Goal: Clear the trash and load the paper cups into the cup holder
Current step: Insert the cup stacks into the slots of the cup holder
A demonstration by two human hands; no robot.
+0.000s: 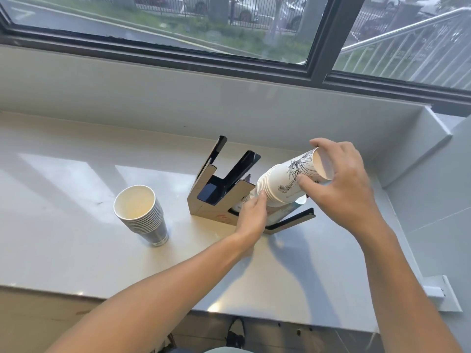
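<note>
So there's a tan cardboard-faced cup holder with dark glossy slanted slots (pixel 224 192) sitting on the smooth pale stone-look desk (pixel 76 245) under a big dark-framed window (pixel 318 34). The upper-left slot looks empty, you can see straight down to its dark blue shiny floor, and the lower-right slot already has something pale in it, though the hands cover most of it so I can't tell exactly what. A nested stack of white paper cups with a black line drawing printed on the side (pixel 288 182) is tilted over, rims pointing down-left toward that lower slot, bottom end up at the right. The right hand (pixel 344 182) has its fingers (pixel 305 183) wrapped and clamped around the base end of that stack, thumb on the near side. The left hand (pixel 252 215) is pressed against the rim end, fingers curled together on the rolled lips, right by the holder's front edge. Off to the left, well apart from the holder, a second nested stack of paper cups with grey outsides and plain cream insides (pixel 141 215) stands upright on the desk, open end up, nothing inside the top cup. All the cups are tapered with neat rolled rims, matte paper. Desk surface is slightly reflective, with bright window patches on it.
</note>
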